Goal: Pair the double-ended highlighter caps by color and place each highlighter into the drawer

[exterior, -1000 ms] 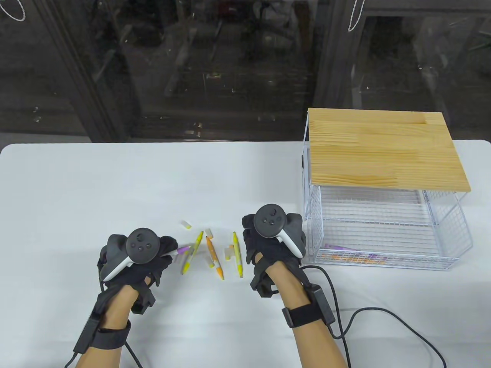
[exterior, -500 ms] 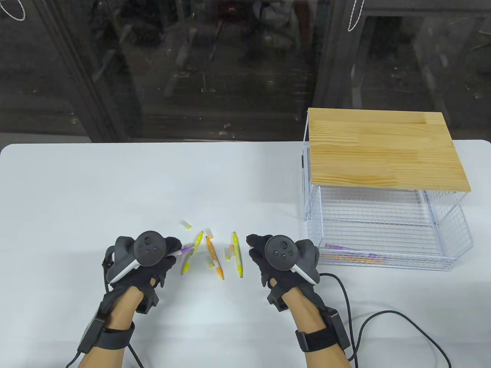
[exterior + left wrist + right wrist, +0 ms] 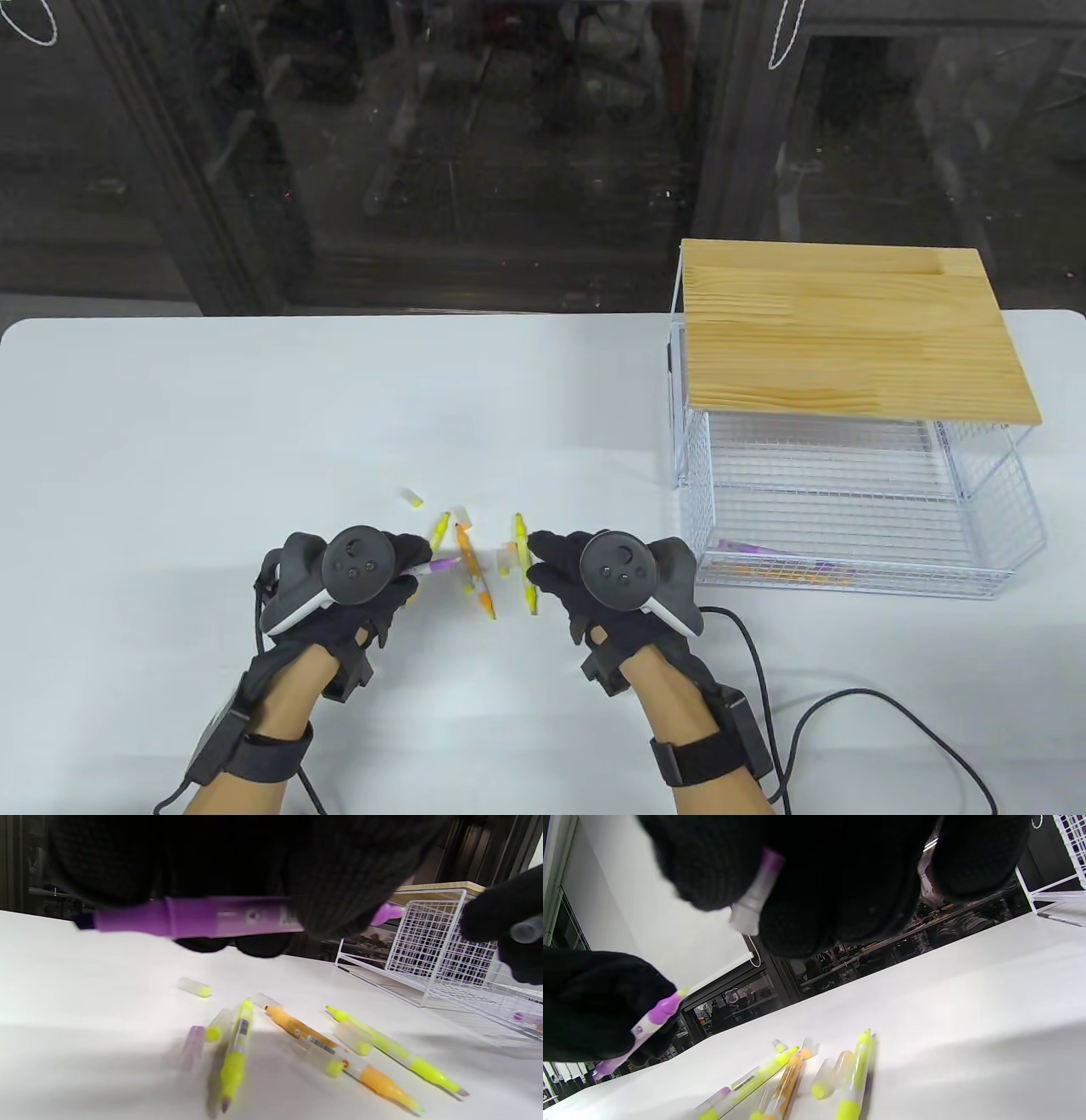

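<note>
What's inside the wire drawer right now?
Inside the wire drawer, purple and orange highlighters lie along its front edge. The mesh blurs them, so their count is unclear. The wooden top hides the back of the unit.

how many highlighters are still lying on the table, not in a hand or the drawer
3: a yellow highlighter beside the left hand, an orange highlighter in the middle, and another yellow highlighter by the right hand. Hands may hide more.

A purple highlighter point(image 3: 199, 916), yellow and orange highlighters point(image 3: 473, 570), a white table point(image 3: 212, 424) and black gloves are seen.
</note>
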### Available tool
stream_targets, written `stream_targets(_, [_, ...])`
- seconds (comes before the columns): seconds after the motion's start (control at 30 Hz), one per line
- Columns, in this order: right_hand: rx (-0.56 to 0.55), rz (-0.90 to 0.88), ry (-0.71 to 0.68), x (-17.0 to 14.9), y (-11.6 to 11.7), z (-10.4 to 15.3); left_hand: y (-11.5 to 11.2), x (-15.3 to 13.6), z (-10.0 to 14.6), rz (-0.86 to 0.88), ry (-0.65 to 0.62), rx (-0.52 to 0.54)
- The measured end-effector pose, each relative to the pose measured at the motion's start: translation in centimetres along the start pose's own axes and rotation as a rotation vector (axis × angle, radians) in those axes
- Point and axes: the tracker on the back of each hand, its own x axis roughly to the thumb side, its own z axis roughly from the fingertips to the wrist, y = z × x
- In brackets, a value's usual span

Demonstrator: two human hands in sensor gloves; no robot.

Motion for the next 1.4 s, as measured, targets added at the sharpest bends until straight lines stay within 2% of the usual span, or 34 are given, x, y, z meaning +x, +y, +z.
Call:
stream_targets(0.3, [0.082,0.009,-0.035,1.0,1.1,0.1,-1.0,2.2,0.1,-0.031,-0.071,-0.019])
stream_targets(0.5, [0.106,0.032,-0.049,1.3,1.8,0.1,-1.3,3.6,0.4,-0.036,-0.131,0.054])
stream_targets(0.67, [0.091,0.023,-0.055,1.3,1.8,0.1,-1.4,4.0,0.6,-0.06,-0.157,0.115])
stream_targets(0.73, [0.069,0.011,-0.059,1.3,1.7,0.1,-1.6,4.1,0.5,-0.068,-0.161,0.108])
stream_targets(1.0, [0.09,0.015,-0.061,1.3,2.0,0.1,-1.7,4.6,0.7,-0.065,-0.213,0.154])
stream_targets(1.27, [0.054,0.01,-0.077,1.3,1.7,0.1,-1.6,4.9,1.0,-0.075,-0.277,0.283])
stream_targets(1.4, [0.03,0.025,-0.089,1.3,1.6,0.1,-1.8,4.8,1.0,-0.07,-0.305,0.298])
